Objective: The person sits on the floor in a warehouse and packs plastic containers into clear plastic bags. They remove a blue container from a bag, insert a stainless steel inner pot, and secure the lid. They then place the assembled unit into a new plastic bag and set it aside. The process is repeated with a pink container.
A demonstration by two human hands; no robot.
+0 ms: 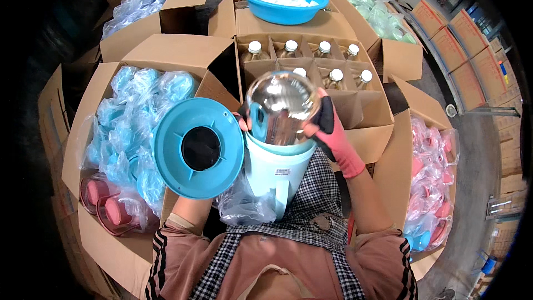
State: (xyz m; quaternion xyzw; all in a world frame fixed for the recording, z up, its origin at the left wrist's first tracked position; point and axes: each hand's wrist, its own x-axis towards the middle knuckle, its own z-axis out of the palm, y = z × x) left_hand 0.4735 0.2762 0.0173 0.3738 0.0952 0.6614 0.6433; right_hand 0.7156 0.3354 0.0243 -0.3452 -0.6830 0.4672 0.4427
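A silvered glass flask liner [283,105] stands partly inside a light blue jug [277,169] with a side handle. My right hand [328,125], in a pink and black fingerless glove, is closed on the liner's right side. My left hand [242,122] shows only fingertips between the jug's rim and a blue round collar [166,139] with a dark centre hole. Those fingers grip the collar's edge, and the collar hides the rest of the hand. Crumpled clear plastic [244,203] hangs by the jug.
Ahead, a divided carton [355,128] holds several white-capped liners [335,78]. Behind it sits a blue basin [255,5] of small white pieces. On the left, a carton [78,150] contains bagged blue parts; on the right, another contains bagged pink parts [427,183]. Stacked cartons [466,41] stand far right.
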